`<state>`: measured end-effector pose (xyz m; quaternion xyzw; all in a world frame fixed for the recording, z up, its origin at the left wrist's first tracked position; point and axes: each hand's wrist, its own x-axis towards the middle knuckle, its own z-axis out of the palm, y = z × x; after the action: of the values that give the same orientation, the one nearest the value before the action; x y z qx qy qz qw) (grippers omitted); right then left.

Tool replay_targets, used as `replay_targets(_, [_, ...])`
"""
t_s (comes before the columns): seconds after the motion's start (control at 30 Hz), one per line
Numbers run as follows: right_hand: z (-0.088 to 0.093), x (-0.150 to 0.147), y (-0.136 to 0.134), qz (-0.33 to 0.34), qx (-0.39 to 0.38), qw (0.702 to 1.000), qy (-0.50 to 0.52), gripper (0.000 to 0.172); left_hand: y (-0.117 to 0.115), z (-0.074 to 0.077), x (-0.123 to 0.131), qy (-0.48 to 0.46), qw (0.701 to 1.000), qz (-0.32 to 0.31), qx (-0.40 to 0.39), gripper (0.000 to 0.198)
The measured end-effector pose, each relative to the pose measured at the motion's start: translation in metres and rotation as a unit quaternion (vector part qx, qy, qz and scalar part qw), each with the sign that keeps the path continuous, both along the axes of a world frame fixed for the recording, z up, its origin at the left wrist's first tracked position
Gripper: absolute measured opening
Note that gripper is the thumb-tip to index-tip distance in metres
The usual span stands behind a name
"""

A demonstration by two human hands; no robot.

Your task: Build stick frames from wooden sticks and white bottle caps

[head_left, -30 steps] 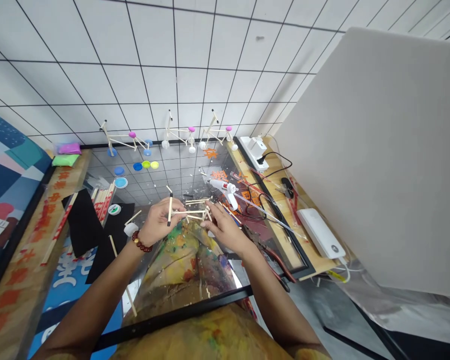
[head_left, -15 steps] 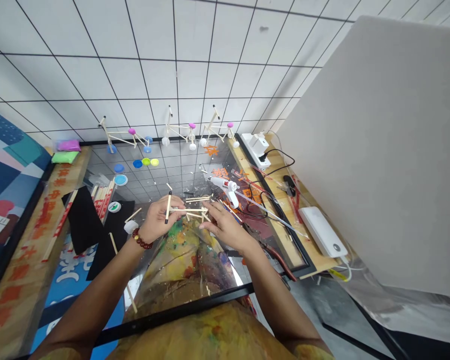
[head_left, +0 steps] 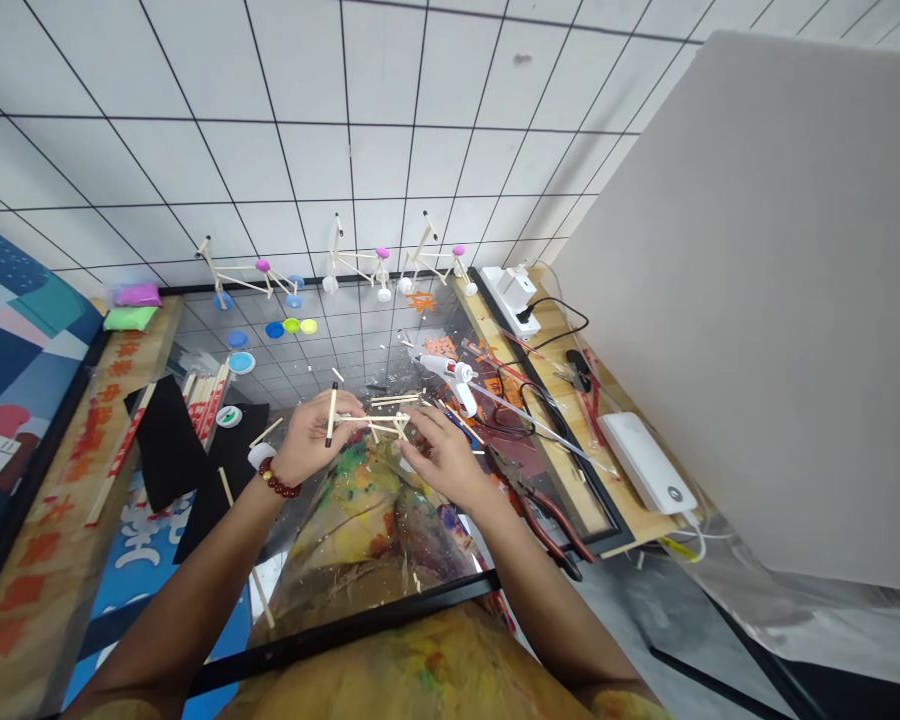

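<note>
Three assembled stick frames (head_left: pixel 356 268) are standing at the far edge, while the left hand (head_left: pixel 313 438) is clamping a dark-tipped stick (head_left: pixel 332 412) and the spread right hand (head_left: pixel 444 462) is steadying a fourth, unfinished frame (head_left: pixel 386 415) just beside it.

stick frame (head_left: pixel 382 417) partly hidden behind the right hand (head_left: pixel 444 460)

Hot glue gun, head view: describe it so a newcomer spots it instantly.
Start at the glass sheet on the work surface in front of the person. Just beyond the right hand, the hot glue gun lies with its nozzle pointing left. It is the only white pistol-shaped tool there, with red near the nozzle.
</note>
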<state>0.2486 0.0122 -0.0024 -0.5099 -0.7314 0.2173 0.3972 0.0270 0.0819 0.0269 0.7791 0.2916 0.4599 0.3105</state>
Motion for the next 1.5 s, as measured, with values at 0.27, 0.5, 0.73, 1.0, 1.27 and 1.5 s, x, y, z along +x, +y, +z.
replay_targets(0.27, [0.006, 0.007, 0.002, 0.030, -0.004, 0.997, 0.070, 0.033, 0.006, -0.005, -0.009, 0.009, 1.000, -0.023, -0.017, 0.002])
replay_targets(0.5, [0.004, 0.007, 0.003, 0.038, -0.031, 0.992, 0.115, 0.033, 0.008, -0.012, -0.010, -0.028, 0.998, -0.039, -0.047, 0.003])
replay_targets(0.73, [-0.008, -0.001, 0.004, 0.001, -0.036, 0.981, 0.189, 0.028, 0.008, -0.011, -0.010, -0.018, 0.998, -0.058, -0.029, 0.007])
replay_targets(1.0, [-0.011, -0.004, 0.003, -0.009, -0.048, 0.980, 0.193, 0.029, 0.007, -0.006, -0.016, 0.026, 0.999, -0.015, -0.017, 0.018])
replay_targets(1.27, [-0.009, -0.005, 0.002, -0.025, -0.020, 0.979, 0.202, 0.026, -0.001, 0.001, -0.022, 0.046, 0.998, 0.018, -0.033, 0.024])
replay_targets(1.5, [-0.011, -0.011, 0.001, -0.021, -0.043, 0.974, 0.221, 0.028, -0.019, -0.009, -0.031, 0.037, 0.991, 0.084, -0.100, 0.071])
